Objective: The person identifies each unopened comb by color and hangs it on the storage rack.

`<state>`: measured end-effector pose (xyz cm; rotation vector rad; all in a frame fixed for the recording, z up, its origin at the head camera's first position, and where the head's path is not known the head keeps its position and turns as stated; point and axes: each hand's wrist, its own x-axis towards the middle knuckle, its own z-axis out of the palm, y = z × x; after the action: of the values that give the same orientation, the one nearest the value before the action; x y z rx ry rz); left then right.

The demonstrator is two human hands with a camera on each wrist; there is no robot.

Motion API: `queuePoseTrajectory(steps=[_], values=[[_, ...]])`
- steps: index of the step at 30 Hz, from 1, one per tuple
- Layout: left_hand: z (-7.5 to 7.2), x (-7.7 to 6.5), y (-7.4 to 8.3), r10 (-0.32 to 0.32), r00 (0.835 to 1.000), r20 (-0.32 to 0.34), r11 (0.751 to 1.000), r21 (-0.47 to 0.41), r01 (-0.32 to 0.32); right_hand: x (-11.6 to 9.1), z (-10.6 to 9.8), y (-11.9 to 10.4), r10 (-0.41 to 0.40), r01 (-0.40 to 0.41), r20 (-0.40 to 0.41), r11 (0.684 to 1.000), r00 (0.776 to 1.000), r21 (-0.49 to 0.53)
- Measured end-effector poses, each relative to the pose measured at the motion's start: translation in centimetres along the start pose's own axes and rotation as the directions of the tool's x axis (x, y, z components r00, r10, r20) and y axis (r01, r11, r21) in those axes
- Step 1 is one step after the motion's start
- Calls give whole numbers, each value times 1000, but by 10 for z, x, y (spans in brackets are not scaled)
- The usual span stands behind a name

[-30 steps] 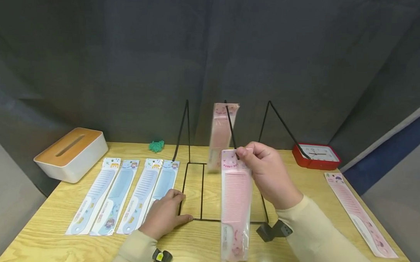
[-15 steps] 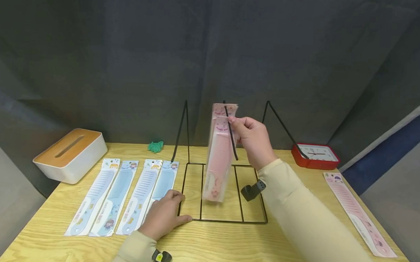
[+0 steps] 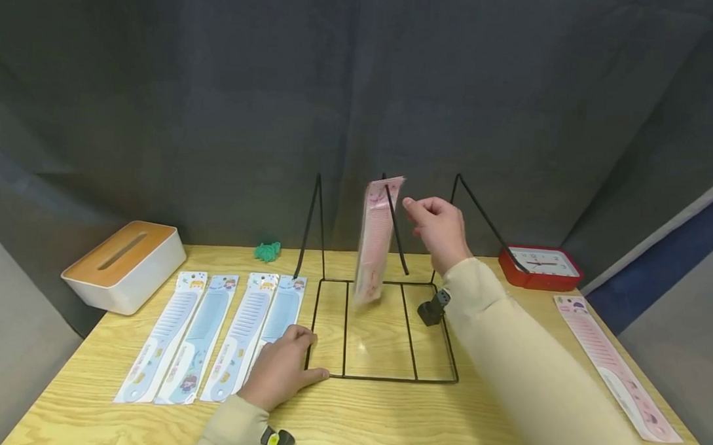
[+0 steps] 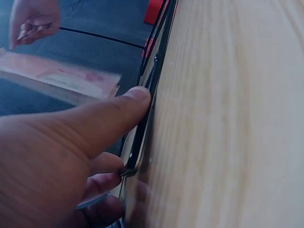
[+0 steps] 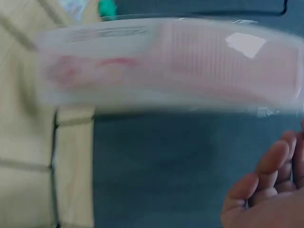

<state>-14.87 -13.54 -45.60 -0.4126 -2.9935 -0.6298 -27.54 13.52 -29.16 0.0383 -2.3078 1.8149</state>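
Observation:
My left hand (image 3: 283,367) grips the front left corner of a black wire display rack (image 3: 380,379), thumb on the front bar and fingers at the left bar. Pink packaged combs (image 3: 375,239) hang one over another from the rack's middle arm, slightly tilted; in the right wrist view the front comb (image 5: 199,61) is blurred. Just right of the package tops, my right hand (image 3: 441,229) is raised with loosely bent fingers, apart from the combs and holding nothing. On the table left of the rack lie several blue packaged combs (image 3: 160,337), one partly behind the left hand.
A white tissue box (image 3: 145,277) with a wooden lid stands back left. Some green string (image 3: 267,251) lies behind the blue combs. A red clock (image 3: 540,268) sits at the back right, near a rack arm. One pink packaged comb (image 3: 617,369) lies along the right edge.
My right hand has carried a pink packaged comb back along the middle arm to the one hanging there, let it go and drawn off to the right. The left hand has stayed put.

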Motion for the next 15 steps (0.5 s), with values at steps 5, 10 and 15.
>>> queuePoseTrajectory(steps=[5,10,15], values=[[-1,-1,3,-4,1000,-2,1000,-2,4,-4,-33,37,-11,15,41,994,999,-105],[-2,-3,6,2,1000,-3,1000,3,-2,-9,-85,81,17,0,65,966,998,-257],[-4,-4,7,-6,1000,-11,1000,4,6,-9,-153,125,-14,10,-5,886,1000,-463]])
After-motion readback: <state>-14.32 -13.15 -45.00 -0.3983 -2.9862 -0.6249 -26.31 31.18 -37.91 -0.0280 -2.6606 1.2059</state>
